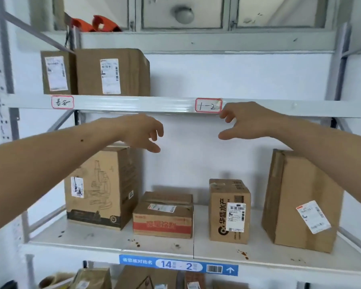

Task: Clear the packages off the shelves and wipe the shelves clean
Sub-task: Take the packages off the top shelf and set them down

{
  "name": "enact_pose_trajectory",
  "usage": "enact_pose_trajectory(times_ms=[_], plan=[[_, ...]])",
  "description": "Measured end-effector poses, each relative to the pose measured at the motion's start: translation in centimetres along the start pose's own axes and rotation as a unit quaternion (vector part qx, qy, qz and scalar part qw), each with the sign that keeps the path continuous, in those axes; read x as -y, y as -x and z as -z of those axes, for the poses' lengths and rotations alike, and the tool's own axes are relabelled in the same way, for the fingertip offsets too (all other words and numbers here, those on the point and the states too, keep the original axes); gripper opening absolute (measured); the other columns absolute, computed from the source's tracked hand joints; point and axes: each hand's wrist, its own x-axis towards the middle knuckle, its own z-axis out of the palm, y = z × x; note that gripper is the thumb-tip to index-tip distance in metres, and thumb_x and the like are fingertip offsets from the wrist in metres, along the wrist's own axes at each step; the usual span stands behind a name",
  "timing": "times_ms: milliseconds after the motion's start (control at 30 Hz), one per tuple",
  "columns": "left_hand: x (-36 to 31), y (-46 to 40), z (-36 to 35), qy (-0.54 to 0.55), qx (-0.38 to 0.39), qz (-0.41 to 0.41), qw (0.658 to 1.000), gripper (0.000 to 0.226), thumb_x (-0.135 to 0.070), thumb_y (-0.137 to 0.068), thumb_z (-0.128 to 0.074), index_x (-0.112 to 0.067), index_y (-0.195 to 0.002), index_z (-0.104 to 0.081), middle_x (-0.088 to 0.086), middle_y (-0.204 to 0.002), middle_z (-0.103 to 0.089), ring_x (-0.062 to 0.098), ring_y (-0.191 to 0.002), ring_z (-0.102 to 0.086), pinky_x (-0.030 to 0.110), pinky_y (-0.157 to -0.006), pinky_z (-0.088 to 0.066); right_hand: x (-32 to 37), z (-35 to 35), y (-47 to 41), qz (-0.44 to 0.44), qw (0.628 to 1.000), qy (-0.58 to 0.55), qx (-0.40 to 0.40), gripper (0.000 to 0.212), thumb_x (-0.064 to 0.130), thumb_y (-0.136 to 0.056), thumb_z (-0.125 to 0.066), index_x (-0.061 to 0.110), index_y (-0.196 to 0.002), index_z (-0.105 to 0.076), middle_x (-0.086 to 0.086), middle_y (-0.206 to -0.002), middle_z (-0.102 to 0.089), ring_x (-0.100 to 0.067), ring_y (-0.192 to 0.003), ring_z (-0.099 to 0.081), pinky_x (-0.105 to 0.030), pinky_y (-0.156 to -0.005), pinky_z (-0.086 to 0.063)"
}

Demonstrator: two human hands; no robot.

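Stained shelf [104,243], left hand [142,132], right hand [246,124] raised, apparently empty, fingers loose

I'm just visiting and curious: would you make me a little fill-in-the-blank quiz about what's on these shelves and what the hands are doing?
1. The middle shelf holds ____ cardboard boxes.
2. The tall box with the microscope drawing stands at the ____ end of that shelf.
3. The left hand and the right hand are both holding ____.
4. The low box with the red band sits between the microscope box and the box printed with black characters, and brown ____ mark the shelf in front of them.

Missing words: four; left; nothing; stains
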Motion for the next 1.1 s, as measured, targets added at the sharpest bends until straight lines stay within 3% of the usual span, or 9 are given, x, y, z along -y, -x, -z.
enact_pose_trajectory(times_ms=[200, 467, 633, 733, 867, 1100], plan=[[9.0, -0.7, 1.9, 0.019, -0.077, 0.056, 0.995, 0.041, -0.044, -0.083, -0.074, -0.023, -0.115, -0.063, -0.010, -0.109, -0.066, 0.015, -0.105, -0.062, 0.038, -0.097, -0.049, 6.7, 0.2, -8.2, 0.062, 0.996, -0.011, -0.056, 0.052, 0.042, -0.083, -0.074, 0.021, -0.126, -0.054, 0.003, -0.121, -0.060, -0.018, -0.101, -0.055, -0.036, -0.092, -0.048], [18.8, -1.8, 4.1, 0.026, -0.182, 0.137, 0.973, 0.036, -0.038, -0.083, -0.075, -0.015, -0.108, -0.066, 0.000, -0.102, -0.068, 0.019, -0.096, -0.064, 0.035, -0.090, -0.052, 11.8, -0.2, -18.8, 0.111, 0.987, -0.038, -0.108, 0.053, 0.041, -0.085, -0.073, 0.018, -0.129, -0.054, 0.002, -0.119, -0.062, -0.017, -0.102, -0.050, -0.028, -0.080, -0.038], [24.7, -2.8, 4.2, 0.003, -0.197, 0.206, 0.958, 0.039, -0.039, -0.083, -0.074, -0.012, -0.110, -0.064, 0.004, -0.108, -0.067, 0.022, -0.095, -0.060, 0.034, -0.085, -0.048, 14.6, -1.3, -24.7, 0.117, 0.985, -0.042, -0.117, 0.051, 0.040, -0.084, -0.074, 0.015, -0.124, -0.057, -0.003, -0.119, -0.062, -0.022, -0.107, -0.053, -0.033, -0.082, -0.045], [27.6, -3.7, 3.7, 0.018, -0.206, 0.238, 0.949, 0.047, -0.038, -0.084, -0.073, -0.004, -0.114, -0.060, 0.013, -0.112, -0.065, 0.031, -0.100, -0.062, 0.043, -0.088, -0.050, 16.0, -2.1, -27.6, 0.098, 0.986, -0.052, -0.122, 0.054, 0.041, -0.083, -0.075, 0.012, -0.124, -0.057, -0.007, -0.118, -0.063, -0.025, -0.107, -0.058, -0.039, -0.090, -0.051], [31.2, -5.7, 3.6, 0.055, -0.231, 0.251, 0.939, 0.051, -0.036, -0.084, -0.074, -0.004, -0.120, -0.058, 0.016, -0.116, -0.064, 0.032, -0.102, -0.062, 0.044, -0.092, -0.051, 17.6, -3.1, -30.8, 0.058, 0.988, -0.060, -0.130, 0.061, 0.043, -0.085, -0.074, 0.005, -0.127, -0.053, -0.012, -0.122, -0.062, -0.030, -0.113, -0.058, -0.042, -0.094, -0.051], [35.7, -9.4, 3.4, 0.093, -0.225, 0.221, 0.944, 0.070, -0.046, -0.079, -0.077, -0.012, -0.130, -0.043, 0.008, -0.119, -0.059, 0.027, -0.103, -0.056, 0.042, -0.087, -0.051, 18.9, -4.0, -34.0, -0.050, 0.990, -0.097, -0.091, 0.079, 0.048, -0.087, -0.071, 0.006, -0.143, -0.034, -0.008, -0.128, -0.051, -0.028, -0.102, -0.054, -0.038, -0.073, -0.050]])
